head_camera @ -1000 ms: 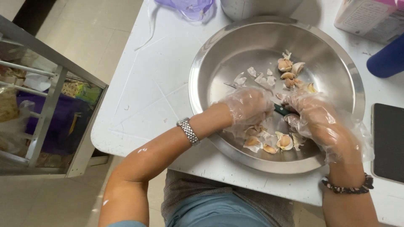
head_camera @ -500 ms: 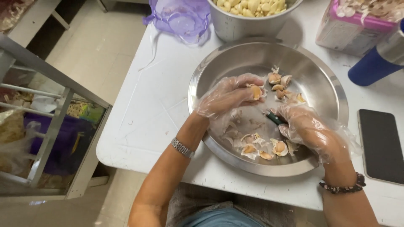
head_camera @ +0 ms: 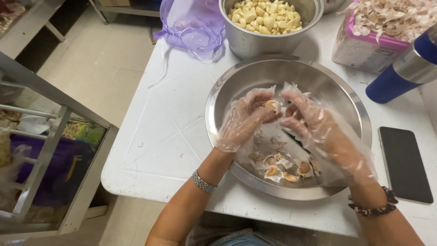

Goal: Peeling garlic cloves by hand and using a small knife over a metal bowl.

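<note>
Over a wide steel bowl (head_camera: 218,98), the gloved right hand (head_camera: 314,125) has risen from the scraps to join the left hand (head_camera: 243,119), both now pinching one unpeeled garlic clove (head_camera: 272,106), peeling apparently under way.

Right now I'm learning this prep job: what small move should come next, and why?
Probably pinch and pull the skin off the garlic clove: the left hand holds it over the steel basin, and the right hand fingers are right beside it.
</note>
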